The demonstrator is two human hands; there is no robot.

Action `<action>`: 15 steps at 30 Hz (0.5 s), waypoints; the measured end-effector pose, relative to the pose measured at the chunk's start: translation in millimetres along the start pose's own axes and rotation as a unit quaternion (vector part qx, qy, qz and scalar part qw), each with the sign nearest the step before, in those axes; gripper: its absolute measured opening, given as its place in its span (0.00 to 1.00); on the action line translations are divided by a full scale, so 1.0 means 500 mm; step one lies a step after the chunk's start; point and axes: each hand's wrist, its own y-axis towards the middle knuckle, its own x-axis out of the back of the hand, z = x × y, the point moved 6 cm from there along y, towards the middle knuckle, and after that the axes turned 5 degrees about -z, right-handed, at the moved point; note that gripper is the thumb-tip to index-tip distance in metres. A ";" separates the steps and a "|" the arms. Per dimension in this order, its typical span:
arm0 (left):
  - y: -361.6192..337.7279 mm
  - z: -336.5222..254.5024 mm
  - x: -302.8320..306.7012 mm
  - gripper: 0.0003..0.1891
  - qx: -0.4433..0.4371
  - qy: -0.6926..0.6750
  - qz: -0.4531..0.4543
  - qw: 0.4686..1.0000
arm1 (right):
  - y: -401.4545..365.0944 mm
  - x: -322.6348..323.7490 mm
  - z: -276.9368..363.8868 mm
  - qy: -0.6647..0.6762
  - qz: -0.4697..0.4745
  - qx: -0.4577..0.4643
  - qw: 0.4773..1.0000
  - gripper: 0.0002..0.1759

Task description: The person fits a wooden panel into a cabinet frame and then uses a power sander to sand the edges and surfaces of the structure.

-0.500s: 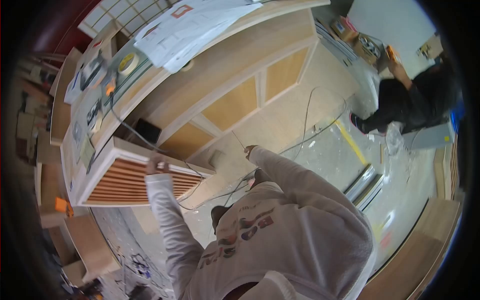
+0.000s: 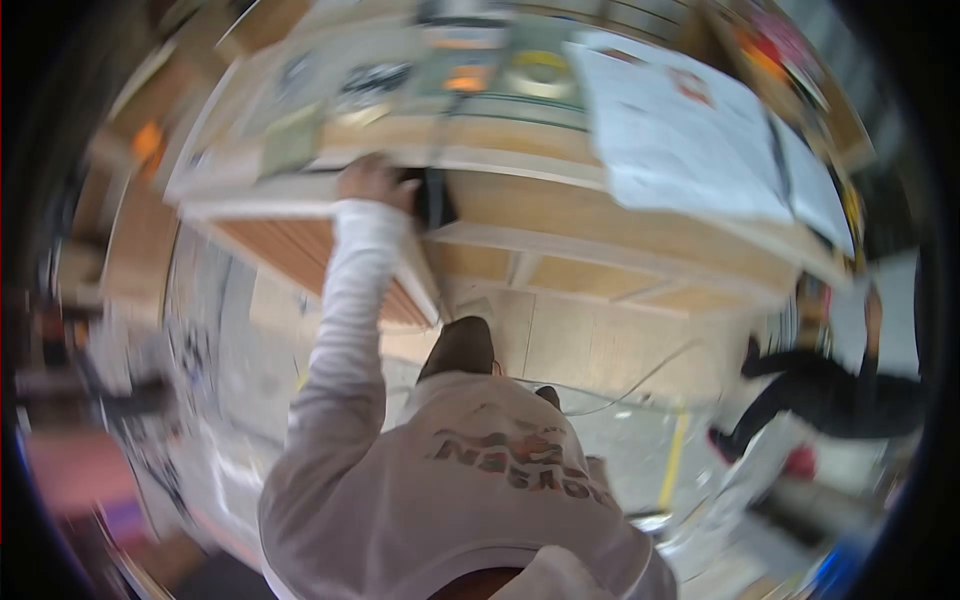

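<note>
Head view shows, beyond the left end of the counter [image 2: 520,140], a blurred orange item [image 2: 148,140]. Below the counter's left part stands a slatted wooden panel [image 2: 275,250], while a pale greenish pad [image 2: 290,140] lies on the counter's top, near its front edge. The left hand [image 2: 375,182], out of a white sleeve [image 2: 360,260], is at the counter's front edge with its fingers loosely bent; blur hides whether it grips anything. Just right of it, a dark flat object [image 2: 434,200] is inside the counter, under that edge; whether the fingertips touch it I cannot tell. The right hand is out of sight, so its state cannot be told. On the counter's middle are a small orange piece [image 2: 466,77] and, beside it, a tape roll [image 2: 540,75]. White paper sheets [image 2: 680,140] cover its right part, overhanging the front. Beyond the counter's right end is another person [image 2: 820,395] in dark clothes.
</note>
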 end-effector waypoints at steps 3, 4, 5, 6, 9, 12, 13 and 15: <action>-0.056 -0.029 0.097 0.21 0.025 -0.067 -0.142 0.987 | -0.019 0.091 0.046 0.022 0.024 -0.004 0.999 0.18; -0.062 -0.022 0.090 0.22 0.040 -0.090 -0.130 0.987 | -0.005 0.133 0.073 0.040 0.019 -0.005 0.999 0.18; -0.049 -0.003 0.087 0.23 0.049 -0.115 -0.121 0.985 | 0.010 0.179 0.115 0.067 0.011 -0.007 0.998 0.19; -0.049 0.006 0.086 0.23 0.061 -0.108 -0.116 0.986 | 0.035 0.212 0.163 0.094 0.006 -0.005 0.996 0.19; -0.068 0.014 0.077 0.23 0.068 -0.080 -0.090 0.990 | 0.081 0.358 0.302 0.195 -0.018 -0.013 0.981 0.21; -0.064 0.020 0.094 0.22 0.083 -0.096 -0.076 0.989 | 0.087 0.484 0.495 0.248 -0.021 0.002 0.969 0.26; -0.068 0.021 0.095 0.21 0.086 -0.093 -0.073 0.989 | 0.105 0.509 0.540 0.206 -0.007 0.040 0.978 0.26; -0.073 0.025 0.096 0.21 0.104 -0.092 -0.074 0.988 | 0.122 0.545 0.612 0.158 0.013 0.085 0.984 0.26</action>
